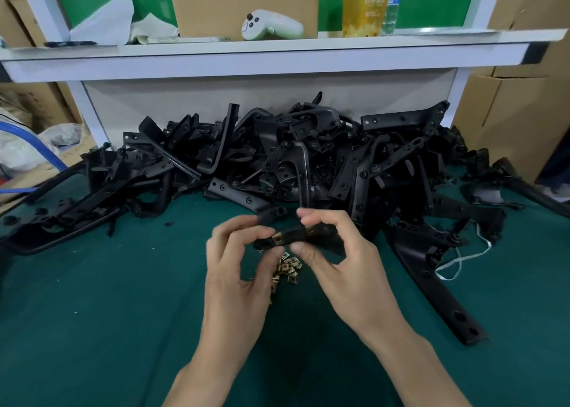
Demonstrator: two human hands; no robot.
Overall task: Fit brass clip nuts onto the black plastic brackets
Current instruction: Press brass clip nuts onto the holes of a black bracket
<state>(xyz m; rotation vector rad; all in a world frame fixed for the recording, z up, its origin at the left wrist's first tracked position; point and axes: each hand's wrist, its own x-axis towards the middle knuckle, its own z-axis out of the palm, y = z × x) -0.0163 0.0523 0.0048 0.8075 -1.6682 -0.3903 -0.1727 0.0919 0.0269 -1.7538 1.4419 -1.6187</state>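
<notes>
Green matting covers the desk [92, 314], and a white shelf [246, 61] runs across above its far edge. On the shelf stand a white game controller [271, 26], a folded sheet of cardboard [216, 9] and a tall yellow bottle [364, 6]. Cardboard boxes [509, 107] are stacked to the right of the desk.

A tangled pile of black brackets [308, 154] fills the back of the desk from side to side. One long bracket [431, 283] lies apart from it on the right, beside a thin white cord [456, 261].

Near the middle, both hands hold a small black bracket [296, 232] just above the matting. The left hand [237, 271] grips its left end, with its fingers [243, 223] curled over the top and the thumb underneath. The right hand [339, 261] pinches the bracket between thumb and forefinger, its fingers [311, 215] clamped on the middle part. A brass clip nut [279, 240] sits on the bracket between the two thumbs. Directly below the hands, a small heap of loose clip nuts [288, 268] lies on the matting, partly hidden by the left hand.
</notes>
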